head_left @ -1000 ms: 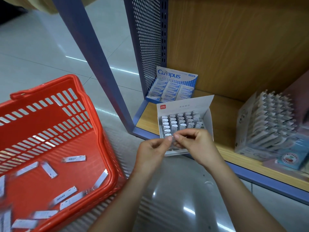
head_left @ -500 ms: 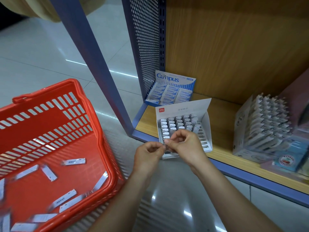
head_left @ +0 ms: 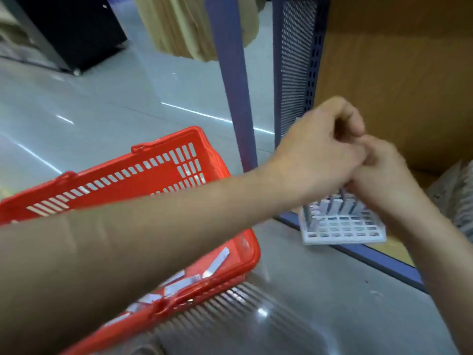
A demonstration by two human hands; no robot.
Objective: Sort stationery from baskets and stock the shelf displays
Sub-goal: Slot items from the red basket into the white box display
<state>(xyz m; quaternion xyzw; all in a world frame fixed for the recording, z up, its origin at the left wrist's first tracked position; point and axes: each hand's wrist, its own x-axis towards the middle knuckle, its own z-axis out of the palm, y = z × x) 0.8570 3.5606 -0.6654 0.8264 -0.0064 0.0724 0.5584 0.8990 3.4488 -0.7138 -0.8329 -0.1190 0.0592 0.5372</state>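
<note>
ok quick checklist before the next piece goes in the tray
1. Piece in grip: cannot tell; left hand and right hand meet, fingers curled, blurred.
2. Hands over display tray: ok.
3. Free slots: ok, front rows look empty.
4. Tray seated on shelf: not ok, its front corner overhangs the edge.
5. Stock in red basket: ok, white packets lie inside.

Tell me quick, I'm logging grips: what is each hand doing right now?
Left hand: fingers curled, anything inside hidden, cannot tell.
Right hand: fingers curled too, blurred, cannot tell.
</note>
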